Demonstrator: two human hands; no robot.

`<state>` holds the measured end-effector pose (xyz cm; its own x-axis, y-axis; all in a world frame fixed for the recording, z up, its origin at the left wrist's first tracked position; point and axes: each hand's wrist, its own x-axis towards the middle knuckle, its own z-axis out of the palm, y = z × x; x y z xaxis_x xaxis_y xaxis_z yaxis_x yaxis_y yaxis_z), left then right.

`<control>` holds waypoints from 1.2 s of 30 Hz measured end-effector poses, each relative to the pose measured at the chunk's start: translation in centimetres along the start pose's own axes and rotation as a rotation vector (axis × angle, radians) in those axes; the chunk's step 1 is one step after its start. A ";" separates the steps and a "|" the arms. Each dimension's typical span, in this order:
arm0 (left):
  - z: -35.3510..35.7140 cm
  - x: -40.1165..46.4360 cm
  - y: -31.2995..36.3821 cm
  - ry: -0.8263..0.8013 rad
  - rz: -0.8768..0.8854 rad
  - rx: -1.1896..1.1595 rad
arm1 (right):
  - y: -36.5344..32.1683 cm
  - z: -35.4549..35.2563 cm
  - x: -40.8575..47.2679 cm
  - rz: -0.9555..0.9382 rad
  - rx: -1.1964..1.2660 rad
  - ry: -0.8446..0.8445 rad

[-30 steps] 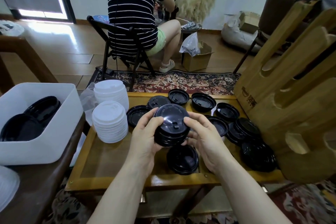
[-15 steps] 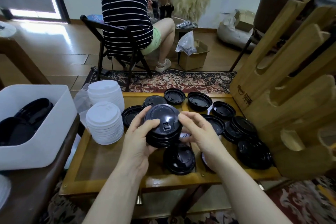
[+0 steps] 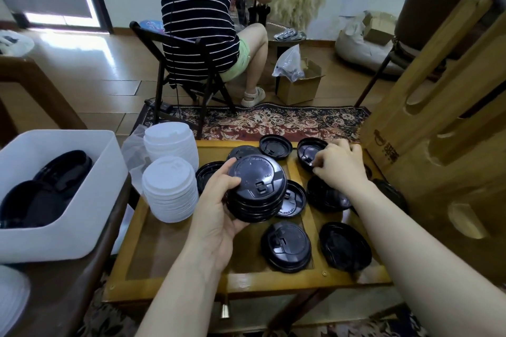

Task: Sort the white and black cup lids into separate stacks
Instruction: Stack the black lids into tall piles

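My left hand (image 3: 219, 210) grips a stack of black lids (image 3: 256, 189) from below and the side, above the middle of the low wooden table (image 3: 169, 243). My right hand (image 3: 338, 165) reaches to the far right of the table and pinches the rim of an upturned black lid (image 3: 308, 152). Two stacks of white lids (image 3: 169, 189) (image 3: 171, 139) stand at the table's left. Loose black lids lie around: one near the front (image 3: 286, 246), one at the front right (image 3: 345, 246), one at the back (image 3: 275, 146).
A white bin (image 3: 82, 227) holding black lids sits on a dark side table at the left. A tall wooden rack (image 3: 438, 131) crowds the table's right edge. A person in a striped shirt sits on a folding chair (image 3: 180, 68) beyond the patterned rug (image 3: 273, 120).
My right hand let go of the black stack and reached to the far right, taking hold of an upturned lid. My left hand now holds the stack alone.
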<state>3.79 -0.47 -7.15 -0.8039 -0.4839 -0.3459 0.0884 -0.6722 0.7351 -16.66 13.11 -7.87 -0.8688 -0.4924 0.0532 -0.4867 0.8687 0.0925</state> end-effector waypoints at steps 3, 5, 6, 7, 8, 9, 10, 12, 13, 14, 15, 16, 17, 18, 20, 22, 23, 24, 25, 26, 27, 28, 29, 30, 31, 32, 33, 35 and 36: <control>-0.2 0.3 0.1 -0.025 -0.006 0.008 | 0.3 0.0 -0.4 0.010 0.045 0.073; -0.3 0.3 0.1 -0.041 -0.002 0.013 | 0.7 -0.3 -0.8 0.040 0.119 0.137; -0.2 0.3 0.1 -0.046 0.001 0.016 | 0.9 -0.5 -1.0 0.063 0.166 0.166; -0.2 0.2 0.1 -0.050 0.002 0.019 | 1.1 -0.8 -1.3 0.086 0.213 0.189; -0.1 0.2 0.1 -0.052 0.002 0.020 | 1.2 -1.1 -1.7 0.107 0.268 0.208; -0.1 0.0 0.1 -0.056 0.000 0.022 | 1.4 -1.4 -2.2 0.127 0.337 0.229; -0.1 0.0 0.0 -0.058 -0.001 0.024 | 1.6 -1.7 -2.7 0.151 0.427 0.245; 0.0 -0.2 -0.1 -0.056 -0.003 0.023 | 1.7 -2.4 -3.8 0.213 0.706 0.287; 0.0 -0.2 -0.1 -0.054 -0.003 0.022 | 1.7 -2.8 -4.3 0.253 0.891 0.300; 0.1 -0.3 -0.1 -0.054 0.000 0.023 | 1.6 -3.2 -4.9 0.292 1.082 0.283; 0.1 -0.3 -0.2 -0.053 0.004 0.024 | 1.5 -3.5 -5.4 0.326 1.261 0.242; 0.1 -0.4 -0.3 -0.052 0.008 0.025 | 1.3 -3.8 -5.8 0.356 1.417 0.191; 0.2 -0.4 -0.3 -0.048 0.009 0.023 | 1.1 -3.9 -6.2 0.377 1.556 0.137; 0.2 -0.5 -0.3 -0.041 0.008 0.019 | 0.7 -4.0 -6.6 0.383 1.678 0.082; 0.3 -0.7 -0.4 -0.024 -0.002 0.009 | 0.0 -3.9 -7.2 0.366 1.871 -0.011; 0.2 -0.8 -0.4 -0.011 -0.012 0.005 | -0.8 -3.8 -7.8 0.329 1.981 -0.089; 0.2 -0.9 -0.5 -0.006 -0.013 0.005 | -1.1 -3.8 -8.0 0.318 2.025 -0.124; 0.2 -0.9 -0.5 0.001 -0.012 0.004 | -1.5 -3.8 -8.1 0.323 2.068 -0.152; 0.1 -0.9 -0.6 0.008 -0.009 0.000 | -1.7 -3.8 -8.2 0.345 2.115 -0.167; 0.1 -0.8 -0.6 0.014 -0.007 -0.004 | -1.9 -3.8 -8.2 0.370 2.161 -0.169; 0.1 -0.8 -0.6 0.016 -0.006 -0.008 | -2.0 -3.8 -8.3 0.385 2.195 -0.162; 0.0 -0.7 -0.5 0.017 -0.004 -0.009 | -2.0 -3.9 -8.4 0.389 2.212 -0.149; 0.1 -0.7 -0.5 0.016 -0.001 -0.005 | -2.0 -3.8 -8.5 0.391 2.217 -0.139; 0.0 -0.5 -0.5 0.016 0.003 0.004 | -2.0 -3.8 -8.5 0.390 2.219 -0.138; 0.0 -0.4 -0.6 0.016 0.005 0.019 | -2.0 -3.6 -8.5 0.387 2.217 -0.144; 0.0 -0.3 -0.7 0.019 0.005 0.037 | -2.1 -3.5 -8.6 0.381 2.216 -0.153; 0.1 -0.2 -0.7 0.018 0.003 0.055 | -2.3 -3.4 -8.6 0.373 2.217 -0.160; 0.0 0.1 -0.9 0.013 -0.002 0.078 | -2.5 -3.3 -8.5 0.356 2.217 -0.168; 0.0 0.2 -1.0 0.014 -0.004 0.083 | -2.6 -3.3 -8.5 0.347 2.217 -0.170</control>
<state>3.58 0.06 -7.94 -0.7954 -0.4900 -0.3566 0.0360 -0.6256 0.7793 -7.73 14.84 -5.29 -0.8545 -0.4531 -0.2540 0.4423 -0.3782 -0.8132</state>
